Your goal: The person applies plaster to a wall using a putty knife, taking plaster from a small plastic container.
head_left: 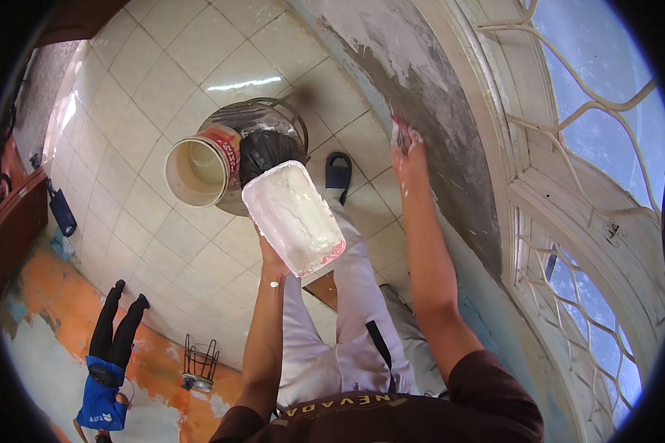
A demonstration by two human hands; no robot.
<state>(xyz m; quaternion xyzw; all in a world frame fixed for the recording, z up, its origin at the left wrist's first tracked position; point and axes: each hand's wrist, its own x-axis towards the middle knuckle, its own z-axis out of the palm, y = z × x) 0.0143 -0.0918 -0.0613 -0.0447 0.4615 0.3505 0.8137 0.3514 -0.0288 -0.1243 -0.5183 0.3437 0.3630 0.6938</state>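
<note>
My left hand supports a rectangular plastic tub from beneath, its fingers mostly hidden by it. White paste coats the tub's inside, with pinkish red smears at one corner. Out to the right, my right hand is closed round a small tool smeared with white and red; its kind is too blurred to tell. The tool is at the lower part of the wall, where a damp-looking grey patch meets paler plaster. White spots of paste dot my left wrist and right forearm.
A round stand on the tiled floor carries a white bucket and a black plastic bag. A window with a curved white grille lines the right. Another person in blue stands at the far lower left, near a wire rack.
</note>
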